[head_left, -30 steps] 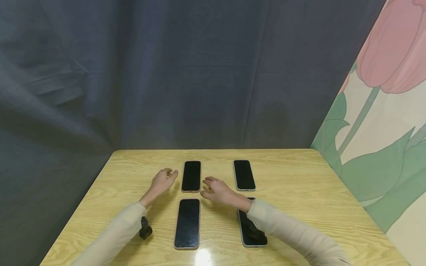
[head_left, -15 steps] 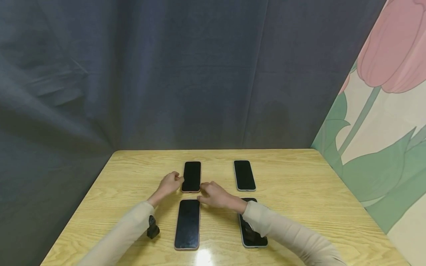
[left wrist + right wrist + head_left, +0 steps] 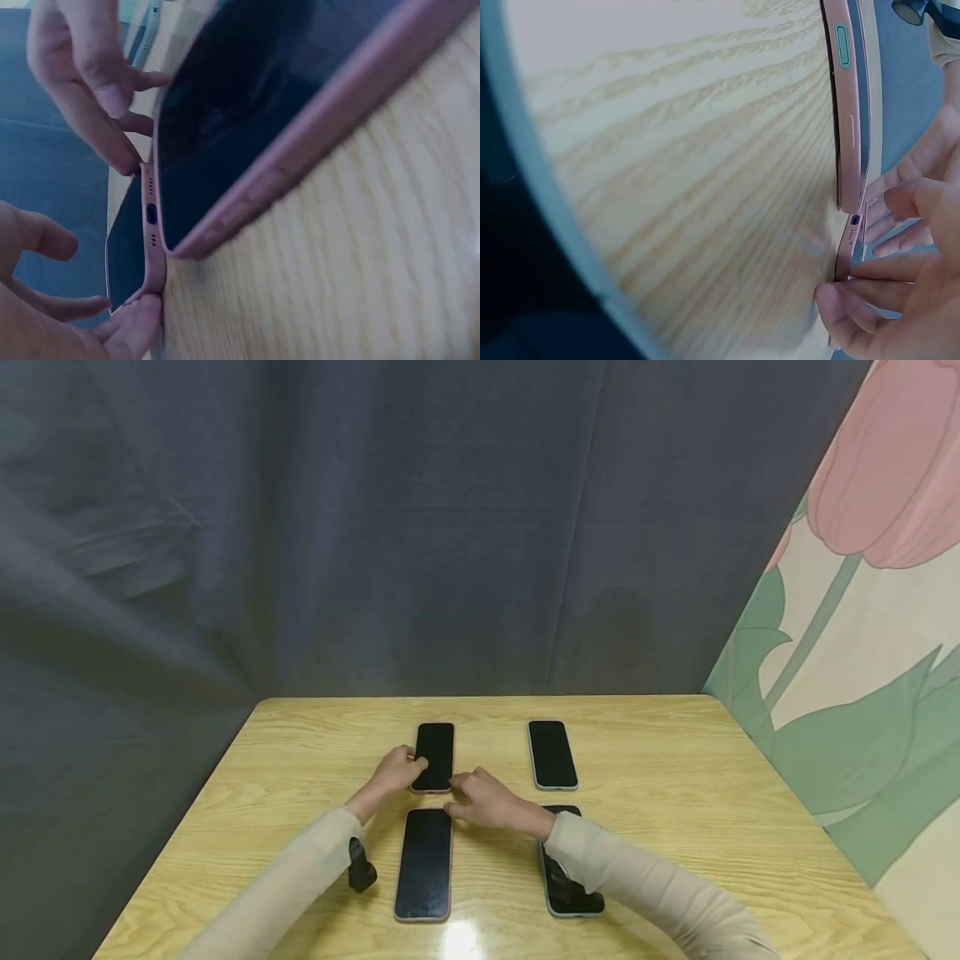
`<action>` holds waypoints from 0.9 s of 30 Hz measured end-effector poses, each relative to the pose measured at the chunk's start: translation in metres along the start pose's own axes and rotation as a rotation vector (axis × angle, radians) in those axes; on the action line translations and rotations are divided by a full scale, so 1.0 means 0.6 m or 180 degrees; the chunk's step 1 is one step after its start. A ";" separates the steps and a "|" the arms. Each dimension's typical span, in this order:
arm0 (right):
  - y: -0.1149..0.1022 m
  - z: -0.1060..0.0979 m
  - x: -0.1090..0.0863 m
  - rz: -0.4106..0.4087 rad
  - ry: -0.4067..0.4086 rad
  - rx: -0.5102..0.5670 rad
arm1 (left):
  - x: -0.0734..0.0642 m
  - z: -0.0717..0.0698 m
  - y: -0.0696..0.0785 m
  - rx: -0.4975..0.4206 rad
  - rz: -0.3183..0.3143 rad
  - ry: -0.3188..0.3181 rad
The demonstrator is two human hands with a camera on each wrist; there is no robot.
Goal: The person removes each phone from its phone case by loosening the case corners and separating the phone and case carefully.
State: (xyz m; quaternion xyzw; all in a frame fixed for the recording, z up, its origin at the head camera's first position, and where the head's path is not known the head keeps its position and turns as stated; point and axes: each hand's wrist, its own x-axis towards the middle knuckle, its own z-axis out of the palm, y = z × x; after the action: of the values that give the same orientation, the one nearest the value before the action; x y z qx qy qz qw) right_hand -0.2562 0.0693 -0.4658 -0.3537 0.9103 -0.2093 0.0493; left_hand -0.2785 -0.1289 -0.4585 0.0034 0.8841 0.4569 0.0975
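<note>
A pink-cased phone [image 3: 438, 745] lies screen up at the back left of the table. My left hand [image 3: 395, 774] is at its left side, the thumb over the screen's edge; the left wrist view shows a left digit [image 3: 139, 326] touching the phone's near corner. My right hand [image 3: 489, 802] is at its near right corner, with lightly bent fingertips [image 3: 832, 300] at the case edge. Neither hand wraps round it. Just nearer lies a second pink-cased phone [image 3: 423, 868], its dark screen [image 3: 240, 112] large in the left wrist view.
Two light-blue-edged phones lie on the right: the farther phone [image 3: 552, 756] is in full view, the nearer phone [image 3: 577, 906] partly hidden under the right sleeve [image 3: 637, 868]. A wooden table [image 3: 712, 827] carries everything. Behind it hangs a dark curtain [image 3: 450, 527].
My left hand has moved right, from beside the back left phone to its left edge. My right hand has come down slightly to its near right corner. The phones have stayed put.
</note>
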 end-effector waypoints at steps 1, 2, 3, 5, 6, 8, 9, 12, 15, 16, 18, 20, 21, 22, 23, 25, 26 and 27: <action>0.000 0.000 0.000 -0.0019 0.0010 -0.0037 | 0.001 0.000 0.002 -0.0104 -0.0069 -0.0001; 0.000 0.001 0.000 -0.0045 0.0021 -0.0087 | 0.002 0.000 0.003 -0.0173 -0.0118 0.0006; 0.000 0.001 0.000 -0.0060 0.0023 -0.0111 | 0.002 0.000 0.006 -0.0261 -0.0167 0.0009; -0.001 0.001 0.001 -0.0070 0.0013 -0.0155 | 0.002 0.000 0.009 -0.0423 -0.0246 0.0014; -0.002 0.001 0.000 -0.0053 -0.0010 -0.0158 | 0.003 0.001 0.010 -0.0510 -0.0286 0.0011; -0.004 0.001 -0.001 0.0012 -0.0064 -0.0172 | 0.002 0.002 0.012 -0.0632 -0.0350 0.0012; -0.005 0.001 -0.002 0.0054 -0.0097 -0.0152 | 0.002 0.003 0.012 -0.0688 -0.0383 0.0009; -0.008 0.001 -0.004 0.0139 -0.0166 -0.0186 | 0.000 0.005 0.012 -0.0787 -0.0441 0.0023; -0.009 0.001 -0.004 0.0164 -0.0187 -0.0224 | -0.002 0.006 0.015 -0.0864 -0.0453 0.0046; -0.010 0.000 -0.004 0.0179 -0.0196 -0.0232 | -0.001 0.006 0.017 -0.0892 -0.0445 0.0058; -0.010 -0.002 -0.004 0.0198 -0.0203 -0.0239 | -0.003 0.004 0.021 -0.0904 -0.0420 0.0091; -0.010 -0.004 -0.005 0.0223 -0.0210 -0.0241 | -0.001 0.005 0.021 -0.0915 -0.0408 0.0104; -0.010 -0.005 -0.006 0.0231 -0.0213 -0.0246 | -0.001 0.005 0.022 -0.0914 -0.0412 0.0101; -0.009 -0.006 -0.007 0.0236 -0.0215 -0.0246 | -0.001 0.005 0.021 -0.0915 -0.0422 0.0093; -0.009 -0.006 -0.008 0.0233 -0.0218 -0.0236 | -0.002 0.006 0.021 -0.0922 -0.0444 0.0085; -0.008 -0.007 -0.009 0.0208 -0.0213 -0.0222 | -0.001 0.008 0.017 -0.0967 -0.0496 0.0071; -0.007 -0.007 -0.009 0.0180 -0.0201 -0.0217 | -0.001 0.008 0.017 -0.0987 -0.0523 0.0068; -0.005 -0.007 -0.009 0.0158 -0.0196 -0.0214 | -0.001 0.008 0.016 -0.1008 -0.0539 0.0073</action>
State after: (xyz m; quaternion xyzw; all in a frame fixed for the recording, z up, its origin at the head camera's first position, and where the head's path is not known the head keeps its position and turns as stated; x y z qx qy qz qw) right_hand -0.2510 0.0721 -0.4611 -0.3387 0.9234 -0.1663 0.0706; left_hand -0.2780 -0.1198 -0.4534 -0.0917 0.7993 0.5806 0.1249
